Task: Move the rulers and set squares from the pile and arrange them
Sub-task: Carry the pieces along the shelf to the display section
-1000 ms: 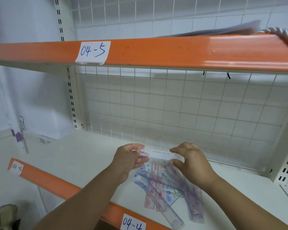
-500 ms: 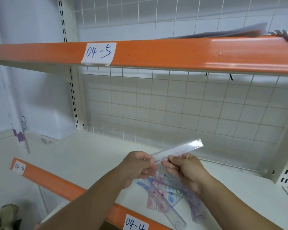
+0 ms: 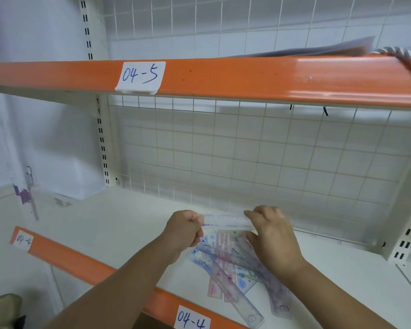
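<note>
Above the pile [image 3: 235, 269], left hand [image 3: 185, 230] and right hand [image 3: 271, 233] pinch a clear ruler [image 3: 226, 222] level

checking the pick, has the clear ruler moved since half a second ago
Yes. The clear ruler tipped down: its right end dropped along the wire grid, now level.
</note>
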Demonstrator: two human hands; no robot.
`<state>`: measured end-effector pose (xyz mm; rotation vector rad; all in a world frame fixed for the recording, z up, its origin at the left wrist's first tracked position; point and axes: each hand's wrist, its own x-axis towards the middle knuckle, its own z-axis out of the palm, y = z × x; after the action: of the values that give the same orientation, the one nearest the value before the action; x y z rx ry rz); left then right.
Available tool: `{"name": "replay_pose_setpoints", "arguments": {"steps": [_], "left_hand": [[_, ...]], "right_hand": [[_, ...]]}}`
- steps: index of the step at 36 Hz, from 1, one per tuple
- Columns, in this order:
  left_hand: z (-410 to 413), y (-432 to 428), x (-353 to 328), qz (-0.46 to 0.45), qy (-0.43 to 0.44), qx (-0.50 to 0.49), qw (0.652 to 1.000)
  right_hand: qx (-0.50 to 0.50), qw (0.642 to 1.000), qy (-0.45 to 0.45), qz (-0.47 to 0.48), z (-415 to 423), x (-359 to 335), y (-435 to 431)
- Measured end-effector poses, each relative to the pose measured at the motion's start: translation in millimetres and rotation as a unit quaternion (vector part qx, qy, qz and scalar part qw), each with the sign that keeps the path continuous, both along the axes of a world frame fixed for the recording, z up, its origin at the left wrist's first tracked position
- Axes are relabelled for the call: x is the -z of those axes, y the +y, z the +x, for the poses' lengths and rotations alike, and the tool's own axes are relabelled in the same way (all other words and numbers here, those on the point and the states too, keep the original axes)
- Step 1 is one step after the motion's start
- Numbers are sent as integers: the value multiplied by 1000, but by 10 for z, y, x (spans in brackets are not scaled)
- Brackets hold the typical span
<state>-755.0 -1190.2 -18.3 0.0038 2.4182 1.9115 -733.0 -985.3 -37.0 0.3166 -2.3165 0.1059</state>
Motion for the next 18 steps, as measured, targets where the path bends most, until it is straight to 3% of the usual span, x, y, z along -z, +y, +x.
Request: {"name": "replay_pose_setpoints", "arguments": {"steps": [6, 15, 16, 18], "left_hand": [[19, 6, 14, -31, -1, 22, 999], [9, 1, 41, -21, 0, 24, 1000], [4, 1, 44, -32, 9, 22, 999], [-33, -28, 79, -150, 68, 24, 986]], "right_hand": [[17, 997, -10, 69, 18, 12, -1], [33, 995, -50, 80, 45, 48, -57], [36, 995, -50, 81, 46, 39, -61], [50, 994, -50, 85, 48, 28, -52]]}}
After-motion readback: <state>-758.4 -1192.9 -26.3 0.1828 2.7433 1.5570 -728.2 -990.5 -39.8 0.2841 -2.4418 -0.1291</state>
